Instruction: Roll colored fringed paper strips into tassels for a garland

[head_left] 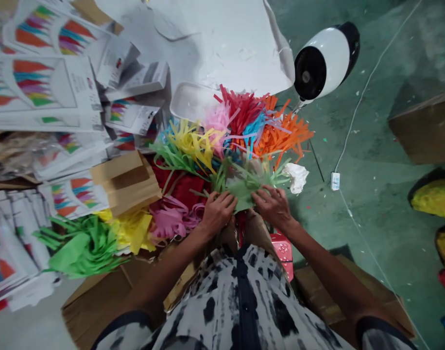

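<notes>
Between my two hands, in front of my lap, is a pale green fringed tissue-paper tassel (241, 193), its cut strips fanning away from me. My left hand (218, 212) pinches its left edge, and the fingers of my right hand (272, 206) are closed on its right edge. Just beyond lie heaps of fringed paper: yellow (193, 138), pink (218, 121), red (240, 111) and orange (281, 133). Left of my left hand are pink-purple fringes (171, 216), yellow fringes (135, 231) and a bright green bunch (82, 248).
Printed white packets (43, 92) are piled at the left beside an open brown carton (126, 180). A white plastic tray (195, 99) sits behind the fringes. On the right are a black-and-white cylindrical device (326, 63), a power strip (335, 181) with a cable, and cardboard boxes (426, 129).
</notes>
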### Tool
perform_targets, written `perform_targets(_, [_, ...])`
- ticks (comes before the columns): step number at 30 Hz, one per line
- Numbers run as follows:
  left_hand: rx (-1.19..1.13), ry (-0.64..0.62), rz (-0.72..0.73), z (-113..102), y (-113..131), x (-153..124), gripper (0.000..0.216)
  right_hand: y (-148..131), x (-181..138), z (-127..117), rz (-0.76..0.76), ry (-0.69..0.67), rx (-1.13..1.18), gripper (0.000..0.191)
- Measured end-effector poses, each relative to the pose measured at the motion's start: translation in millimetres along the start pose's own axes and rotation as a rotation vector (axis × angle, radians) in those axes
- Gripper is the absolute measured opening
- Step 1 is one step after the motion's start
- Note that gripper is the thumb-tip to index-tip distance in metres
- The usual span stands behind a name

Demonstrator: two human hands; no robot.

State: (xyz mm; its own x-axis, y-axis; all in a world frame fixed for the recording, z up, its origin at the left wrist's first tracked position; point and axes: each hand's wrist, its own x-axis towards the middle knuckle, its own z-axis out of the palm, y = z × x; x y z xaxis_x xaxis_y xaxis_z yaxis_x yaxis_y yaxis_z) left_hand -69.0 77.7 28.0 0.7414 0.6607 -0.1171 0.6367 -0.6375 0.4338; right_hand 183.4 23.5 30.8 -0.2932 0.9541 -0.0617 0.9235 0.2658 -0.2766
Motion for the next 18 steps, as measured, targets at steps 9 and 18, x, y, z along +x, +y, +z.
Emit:
perform_targets(9, [-0.039, 0.083, -0.033, 2.4, 4.0, -5.5, 0.03, -12.6, -20.9, -44.7, 0.265, 0.186, -0.032, 0.031])
perform_targets(18, [-0.04, 0.11, -0.015, 6.7, 3.1, -10.0, 0.028, -9.0, 29.6, 3.6, 0.04, -0.033, 0.075, 0.067])
